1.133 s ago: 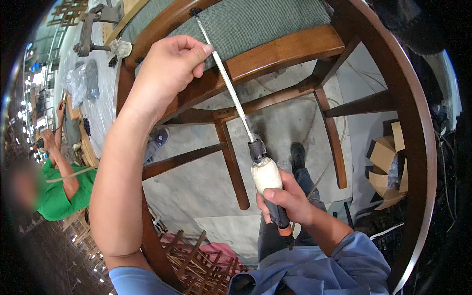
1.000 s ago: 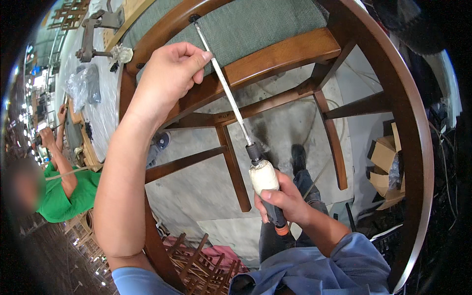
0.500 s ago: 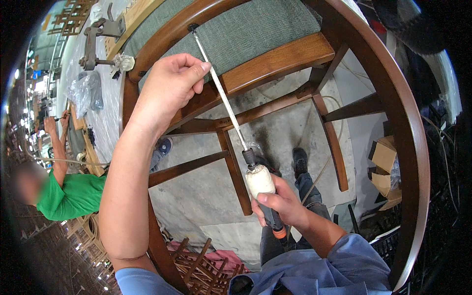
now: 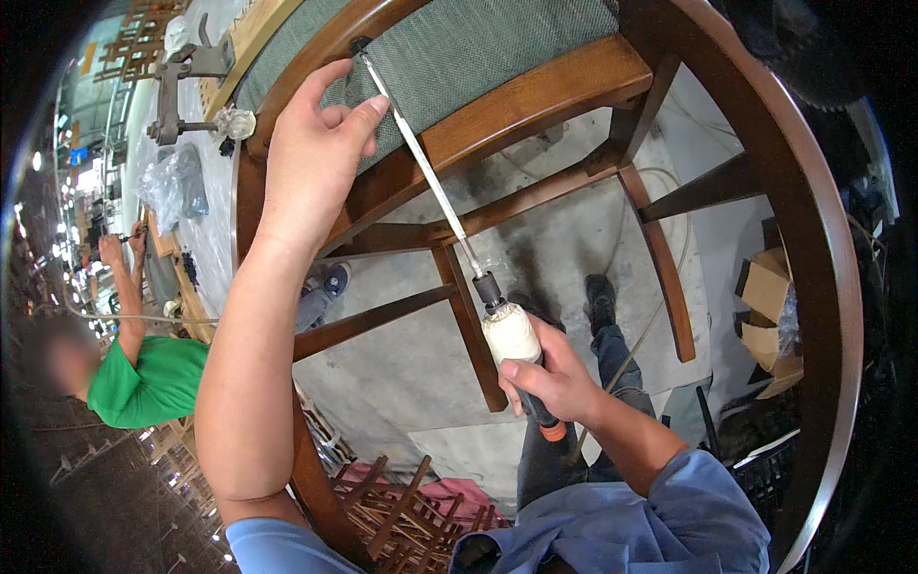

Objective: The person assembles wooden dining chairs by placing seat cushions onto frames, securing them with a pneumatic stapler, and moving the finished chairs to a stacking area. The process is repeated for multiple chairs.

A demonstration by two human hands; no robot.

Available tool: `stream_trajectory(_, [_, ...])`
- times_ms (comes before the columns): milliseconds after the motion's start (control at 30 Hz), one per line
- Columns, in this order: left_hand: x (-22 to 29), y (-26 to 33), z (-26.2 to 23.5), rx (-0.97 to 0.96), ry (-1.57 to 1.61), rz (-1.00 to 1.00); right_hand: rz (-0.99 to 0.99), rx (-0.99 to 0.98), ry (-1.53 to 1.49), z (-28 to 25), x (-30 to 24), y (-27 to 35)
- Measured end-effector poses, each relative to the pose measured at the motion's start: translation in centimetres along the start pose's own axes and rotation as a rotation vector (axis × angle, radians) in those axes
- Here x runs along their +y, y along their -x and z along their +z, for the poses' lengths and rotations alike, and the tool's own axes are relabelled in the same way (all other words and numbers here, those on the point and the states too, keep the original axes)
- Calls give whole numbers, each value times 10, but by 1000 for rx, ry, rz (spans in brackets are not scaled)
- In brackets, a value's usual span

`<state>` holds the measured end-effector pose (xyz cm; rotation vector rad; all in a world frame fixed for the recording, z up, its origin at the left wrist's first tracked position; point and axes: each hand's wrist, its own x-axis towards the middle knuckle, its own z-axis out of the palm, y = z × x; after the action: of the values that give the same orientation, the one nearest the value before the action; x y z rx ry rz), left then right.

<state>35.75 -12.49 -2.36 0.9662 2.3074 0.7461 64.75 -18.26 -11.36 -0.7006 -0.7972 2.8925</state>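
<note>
My right hand (image 4: 553, 375) is wrapped round a power screwdriver (image 4: 510, 337) with a cream-wrapped body, dark grip and orange end. A long whitish bit (image 4: 418, 151) runs from its dark chuck up to a dark recess (image 4: 360, 45) in the brown wooden chair frame (image 4: 535, 103). The bit's tip meets that recess; any screw inside is too small to make out. Beside the upper bit is my left hand (image 4: 320, 158), index finger stretched toward the recess and thumb apart, its tip against or just beside the bit. Grey-green upholstery (image 4: 497, 53) lies behind the bit.
A metal toggle clamp (image 4: 170, 91) and plastic bags (image 4: 174, 182) are on the bench at left. A person in a green shirt (image 4: 153, 383) works beyond. An open cardboard box (image 4: 770, 306) stands at right, stacked wooden frames (image 4: 411, 517) at lower left. A hose (image 4: 626, 359) trails across the floor.
My left hand has slid up toward the recess, its index finger straightening and the thumb and finger parting. The screwdriver stays in my right hand, its tip still at the recess. The view has shifted slightly.
</note>
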Motion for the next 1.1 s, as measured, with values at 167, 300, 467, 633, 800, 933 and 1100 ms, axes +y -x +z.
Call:
stream_trajectory(167, [2,0,-2,-73,-72,23,29,70,60,2,-4,2])
stream_trajectory(300, [3,2,-1,-85,-44,8,5,87,100,0,-4,3])
stream_trajectory(467, [4,2,-3,-81,-74,-19,40,93,146,-3,-13,6])
stream_trajectory(633, [4,1,-3,-76,-74,-13,41,98,152,-5,-14,7])
stream_trajectory(800, [8,4,-2,-82,-27,-26,50,108,174,-7,-16,8])
stream_trajectory(933, [10,3,-3,-80,-98,-40,64,109,181,-3,-18,9])
stream_trajectory(1100, [5,-1,-3,-110,-77,-27,86,87,102,0,-16,9])
